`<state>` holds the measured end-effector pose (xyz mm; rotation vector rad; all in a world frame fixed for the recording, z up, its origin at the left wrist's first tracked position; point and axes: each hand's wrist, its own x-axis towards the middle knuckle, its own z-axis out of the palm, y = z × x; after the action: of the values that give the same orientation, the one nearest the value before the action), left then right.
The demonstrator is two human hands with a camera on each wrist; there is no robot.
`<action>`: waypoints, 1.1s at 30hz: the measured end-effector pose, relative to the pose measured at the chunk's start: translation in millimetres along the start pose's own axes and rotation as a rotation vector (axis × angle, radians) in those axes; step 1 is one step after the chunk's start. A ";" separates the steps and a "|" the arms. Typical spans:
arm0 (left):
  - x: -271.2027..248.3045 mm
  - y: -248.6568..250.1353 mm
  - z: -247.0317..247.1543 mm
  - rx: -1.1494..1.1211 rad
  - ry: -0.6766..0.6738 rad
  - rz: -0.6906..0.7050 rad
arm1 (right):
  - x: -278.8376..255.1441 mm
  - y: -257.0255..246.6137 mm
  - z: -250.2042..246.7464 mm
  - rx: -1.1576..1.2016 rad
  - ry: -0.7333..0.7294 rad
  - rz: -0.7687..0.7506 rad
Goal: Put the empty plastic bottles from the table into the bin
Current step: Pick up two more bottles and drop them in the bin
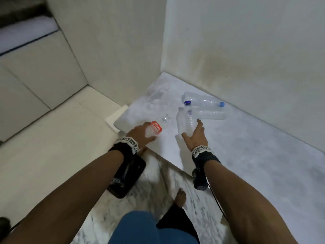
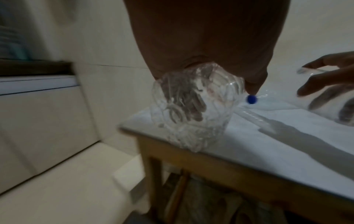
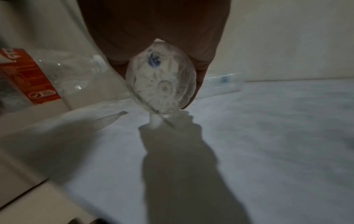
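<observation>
The red label (image 1: 157, 127) on one bottle (image 1: 158, 126) reads "Hass".

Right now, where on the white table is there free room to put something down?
The white marble-patterned tabletop is bare across its near right part, between the right hand and the right wall. It is crowded at the far corner, where clear plastic bottles with blue caps lie, and at the left edge, where the left hand holds the red-labelled clear bottle.
</observation>
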<state>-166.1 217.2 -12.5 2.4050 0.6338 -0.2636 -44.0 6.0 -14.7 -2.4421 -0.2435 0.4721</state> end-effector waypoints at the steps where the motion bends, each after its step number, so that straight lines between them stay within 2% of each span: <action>1: -15.4 -25.9 -10.1 -0.022 0.018 -0.063 | -8.7 -17.4 19.8 -0.006 -0.056 -0.054; 7: -104.1 -166.6 -36.4 -0.099 0.134 -0.425 | -65.3 -94.9 122.2 -0.124 -0.378 -0.330; 9: -128.0 -196.4 -28.9 -0.149 0.124 -0.527 | -78.5 -103.1 148.4 -0.200 -0.473 -0.373; 12: -153.3 -226.9 -1.8 -0.231 0.075 -0.620 | -86.6 -97.1 184.3 -0.368 -0.557 -0.335; 17: -166.1 -244.0 70.5 -0.314 -0.041 -0.704 | -90.6 -43.4 228.5 -0.577 -0.757 -0.225; 20: -157.5 -259.0 127.6 -0.381 -0.142 -0.785 | -80.3 -7.2 270.4 -0.672 -0.796 -0.063; 23: -144.0 -269.3 175.6 -0.403 -0.190 -0.844 | -60.2 27.1 320.7 -0.703 -0.877 0.014; 28: -129.8 -282.8 235.1 -0.472 -0.193 -0.967 | -33.2 45.6 382.5 -0.720 -0.973 0.000; 33: -102.1 -287.8 263.4 -0.523 -0.209 -1.009 | -6.6 40.1 434.6 -0.690 -1.007 -0.067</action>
<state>-407.0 212.2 -335.9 1.3808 1.5481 -0.6495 -217.6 212.7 -357.8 -2.5637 -1.0335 1.8059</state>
